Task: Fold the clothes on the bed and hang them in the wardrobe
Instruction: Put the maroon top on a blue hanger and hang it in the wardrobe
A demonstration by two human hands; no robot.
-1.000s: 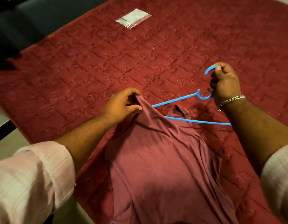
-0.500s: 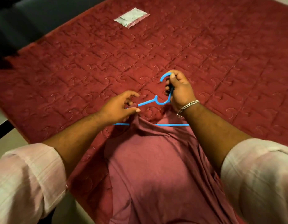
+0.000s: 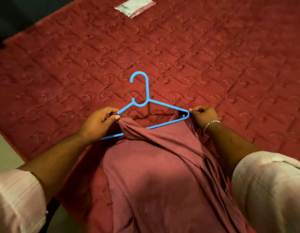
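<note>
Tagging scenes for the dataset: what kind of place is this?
Most likely a bedroom. A wide bed with a quilted red cover fills the view, and the person works a maroon garment onto a blue hanger on it. No wardrobe shows.

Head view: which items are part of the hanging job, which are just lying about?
In the job:
- blue hanger
- maroon shirt
- left hand, gripping the shirt
- right hand, at the hanger's end

Lying about:
- small plastic packet
- red quilted bedspread

No readable text, labels, brands or numbers anywhere; small plastic packet [image 3: 135, 7] at top centre of the frame too blurred to read.
</note>
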